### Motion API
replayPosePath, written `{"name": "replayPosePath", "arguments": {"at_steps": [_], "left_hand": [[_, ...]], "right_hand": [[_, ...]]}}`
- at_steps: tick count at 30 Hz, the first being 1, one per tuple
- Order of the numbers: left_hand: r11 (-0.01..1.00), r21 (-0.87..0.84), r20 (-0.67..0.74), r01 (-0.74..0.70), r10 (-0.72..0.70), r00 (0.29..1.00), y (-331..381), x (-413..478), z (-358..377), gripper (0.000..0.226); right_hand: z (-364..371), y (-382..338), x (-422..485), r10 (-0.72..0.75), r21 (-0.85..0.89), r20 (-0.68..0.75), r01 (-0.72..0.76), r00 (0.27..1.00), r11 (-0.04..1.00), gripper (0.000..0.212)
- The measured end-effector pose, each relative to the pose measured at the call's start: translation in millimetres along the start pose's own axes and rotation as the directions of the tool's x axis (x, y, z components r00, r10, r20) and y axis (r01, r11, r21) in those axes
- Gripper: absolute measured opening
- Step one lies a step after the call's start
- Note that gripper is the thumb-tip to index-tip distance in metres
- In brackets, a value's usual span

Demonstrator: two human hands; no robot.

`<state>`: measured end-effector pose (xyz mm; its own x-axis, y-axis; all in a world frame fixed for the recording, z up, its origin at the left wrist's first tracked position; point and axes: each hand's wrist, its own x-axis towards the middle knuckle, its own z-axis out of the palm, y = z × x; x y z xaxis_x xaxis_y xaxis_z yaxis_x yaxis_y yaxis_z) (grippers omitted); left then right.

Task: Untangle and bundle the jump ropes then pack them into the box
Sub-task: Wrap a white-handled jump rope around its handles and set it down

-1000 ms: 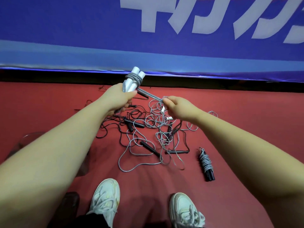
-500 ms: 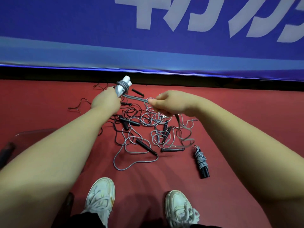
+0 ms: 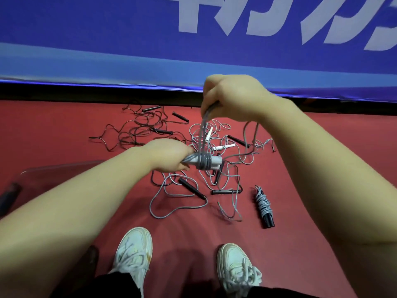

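The rope with the white handles (image 3: 212, 165) is up in the air in front of me, over the mess on the floor. My left grip (image 3: 169, 155) is closed around the handles. Grey cord (image 3: 203, 163) goes round them in a few tight loops. My right grip (image 3: 232, 97) is higher up. It pinches the same cord and pulls it straight. I think this rope is partly wrapped, but I cannot tell how much cord is left.

One finished bundle (image 3: 263, 206) lies on the red floor (image 3: 333, 158), apart from the mess. It is not packed yet. The tangled pile (image 3: 225, 145) of grey and black ropes lies past my shoes (image 3: 134, 252). I think most of the job is left. A clear box (image 3: 64, 166) may sit at my left, but I cannot tell what is in it.
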<state>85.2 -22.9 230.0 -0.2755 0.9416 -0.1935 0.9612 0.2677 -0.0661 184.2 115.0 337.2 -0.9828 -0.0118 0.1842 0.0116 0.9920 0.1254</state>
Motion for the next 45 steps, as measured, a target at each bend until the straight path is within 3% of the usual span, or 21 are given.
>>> {"name": "replayPosePath", "arguments": {"at_steps": [2, 4, 5, 7, 8, 10, 14, 17, 19, 21, 23, 25, 27, 29, 30, 32, 36, 38, 43, 45], "left_hand": [[0.996, 0.037, 0.035, -0.085, 0.084, 0.996, 3.5, -5.8, -2.3, 0.031], [0.985, 0.066, 0.051, -0.16, 0.156, 0.986, 7.1, -11.7, -2.8, 0.031], [0.977, 0.082, 0.058, -0.196, 0.192, 0.98, 9.3, -15.2, -2.4, 0.032], [0.956, 0.107, 0.057, -0.272, 0.267, 0.962, 15.0, -20.8, 0.4, 0.032], [0.946, 0.111, 0.042, -0.306, 0.303, 0.952, 17.9, -22.1, 2.1, 0.031], [0.927, 0.114, -0.003, -0.356, 0.359, 0.933, 24.7, -23.3, 1.4, 0.03], [0.925, -0.035, -0.126, -0.378, 0.371, 0.92, 28.2, -23.9, -9.5, 0.028], [0.932, -0.228, -0.233, -0.28, 0.227, 0.946, 19.5, -29.8, -20.2, 0.023], [0.878, -0.446, -0.338, -0.175, 0.015, 0.941, 15.9, -33.0, -28.4, 0.025], [0.695, -0.707, -0.388, -0.132, -0.225, 0.894, 15.0, -30.8, -36.8, 0.03], [0.27, -0.932, -0.332, -0.243, -0.361, 0.872, 12.6, -25.9, -44.3, 0.025], [-0.176, -0.934, -0.213, -0.31, -0.422, 0.881, 5.9, -21.1, -51.3, 0.012], [-0.387, -0.865, -0.119, -0.32, -0.46, 0.88, -4.6, -21.9, -56.0, 0.016], [-0.453, -0.833, -0.083, -0.317, -0.464, 0.882, -16.0, -24.3, -53.7, 0.016], [-0.456, -0.835, -0.074, -0.307, -0.46, 0.885, -20.9, -25.8, -50.4, 0.014], [-0.405, -0.869, -0.075, -0.283, -0.458, 0.886, -29.0, -29.7, -42.0, 0.01], [-0.147, -0.969, -0.091, -0.196, -0.527, 0.845, -38.0, -34.5, -25.7, 0.007], [-0.042, -0.992, -0.073, -0.115, -0.553, 0.83, -40.8, -35.2, -18.5, 0.008], [-0.018, -0.999, 0.034, 0.029, -0.513, 0.857, -46.4, -36.4, -8.8, 0.012], [0.063, -0.996, 0.018, 0.06, -0.535, 0.844, -47.8, -33.6, -5.4, 0.01]], "right_hand": [[1.7, 10.9, -1.3, 0.049, 0.152, 0.148, -0.072, 0.988, 0.986, 0.02], [11.0, 28.2, -6.2, 0.065, 0.325, 0.372, -0.196, 0.926, 0.925, 0.014], [18.5, 37.1, -10.8, 0.043, 0.429, 0.492, -0.285, 0.87, 0.857, 0.009], [35.6, 52.1, -21.6, -0.09, 0.632, 0.648, -0.467, 0.756, 0.619, 0.018], [43.7, 58.2, -25.6, -0.168, 0.698, 0.666, -0.527, 0.727, 0.486, 0.029], [55.4, 63.2, -28.6, -0.256, 0.762, 0.638, -0.547, 0.726, 0.345, 0.04], [79.0, 59.6, -25.8, -0.18, 0.814, 0.558, -0.492, 0.81, 0.309, 0.017], [101.1, 54.5, -31.4, -0.034, 0.833, 0.496, -0.464, 0.868, 0.302, 0.017], [113.6, 50.1, -33.9, 0.087, 0.86, 0.432, -0.439, 0.897, 0.259, 0.02], [120.3, 41.6, -30.5, 0.188, 0.865, 0.368, -0.41, 0.91, 0.291, 0.032], [124.6, 27.8, -24.0, 0.27, 0.831, 0.288, -0.38, 0.919, 0.405, 0.04], [125.0, 15.2, -18.5, 0.338, 0.829, 0.219, -0.357, 0.915, 0.431, 0.045], [122.7, 7.8, -16.0, 0.343, 0.825, 0.163, -0.319, 0.925, 0.467, 0.044], [121.7, 3.6, -16.9, 0.276, 0.784, 0.12, -0.262, 0.954, 0.562, 0.024], [121.4, 2.4, -17.8, 0.236, 0.765, 0.106, -0.231, 0.966, 0.601, 0.01], [121.5, 3.1, -19.0, 0.213, 0.729, 0.057, -0.187, 0.975, 0.659, 0.008], [116.6, 9.6, -17.2, 0.269, 0.691, 0.003, -0.197, 0.963, 0.696, 0.012], [112.0, 12.5, -16.3, 0.283, 0.707, 0.046, -0.232, 0.958, 0.668, 0.019], [106.6, 15.3, -16.1, 0.278, 0.803, 0.243, -0.353, 0.93, 0.481, 0.029], [110.1, 13.9, -15.3, 0.28, 0.823, 0.292, -0.389, 0.915, 0.413, 0.026]]}}
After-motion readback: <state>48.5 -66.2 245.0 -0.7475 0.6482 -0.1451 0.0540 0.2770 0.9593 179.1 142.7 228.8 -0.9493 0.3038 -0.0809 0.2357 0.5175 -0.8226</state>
